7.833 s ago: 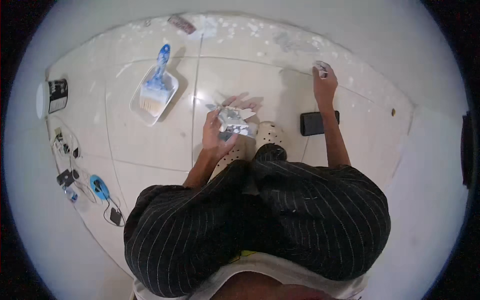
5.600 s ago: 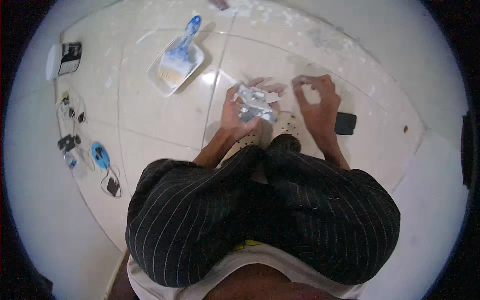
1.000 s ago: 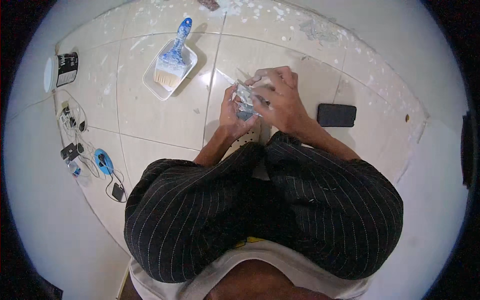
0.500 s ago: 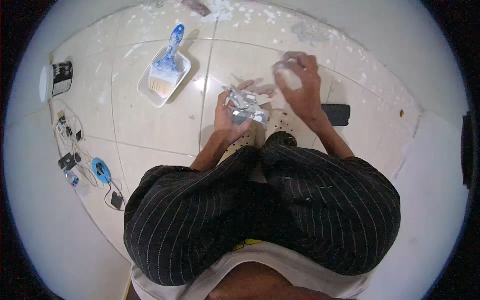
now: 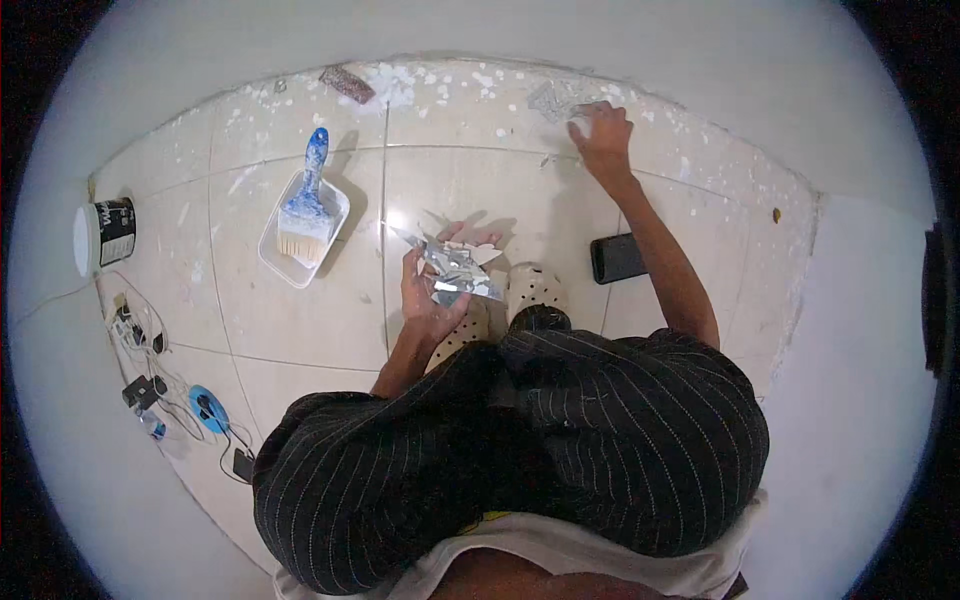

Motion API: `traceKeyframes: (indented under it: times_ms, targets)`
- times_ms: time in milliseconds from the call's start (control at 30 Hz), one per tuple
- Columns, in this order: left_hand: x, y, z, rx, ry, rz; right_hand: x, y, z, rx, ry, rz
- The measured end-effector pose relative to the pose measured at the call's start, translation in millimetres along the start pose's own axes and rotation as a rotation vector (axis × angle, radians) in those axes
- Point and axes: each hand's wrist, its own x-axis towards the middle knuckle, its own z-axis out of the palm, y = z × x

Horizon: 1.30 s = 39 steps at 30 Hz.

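Observation:
Crumpled silver foil (image 5: 460, 272), shiny and jagged, rests in my left hand (image 5: 425, 300) in front of my spotted shoes, the fingers curled around it. Stretched far out to the right, my right hand (image 5: 605, 140) is down at the tiled floor beside a grey smeared patch (image 5: 552, 102) near the wall. Its fingers are bent closed over something whitish, mostly hidden beneath them. A black phone (image 5: 618, 258) lies on the tiles next to my right forearm.
A blue-handled paintbrush (image 5: 310, 205) leans in a white tray (image 5: 335, 235) to the left. Near the wall lies a brown block (image 5: 347, 85) among white paint spots. A paint tub (image 5: 105, 236) and tangled cables (image 5: 170, 375) line the left side.
My right hand has reached away toward the far wall, down to the grey patch. The left hand still holds the foil. The whole view has tilted, showing more wall.

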Motion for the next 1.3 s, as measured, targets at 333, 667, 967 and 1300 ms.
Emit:
traceKeyframes:
  times_ms: [333, 667, 967, 1300]
  targets:
    - [1.1, 0.7, -6.9, -0.024, -0.065, -0.009, 19.2, -26.7, -7.3, -0.207, -0.101, -0.177]
    - [1.6, -0.1, -5.9, -0.027, -0.013, -0.024, 17.8, -20.9, 2.3, -0.055, -0.044, -0.117]
    - [2.8, -0.6, -5.6, 0.001, -0.028, -0.005, 24.6, -19.1, 1.9, -0.040, -0.182, -0.108]
    - [-5.6, 3.5, 5.6, 0.224, 0.020, 0.058, -17.5, -119.7, -81.1, 0.547, -0.233, -0.042]
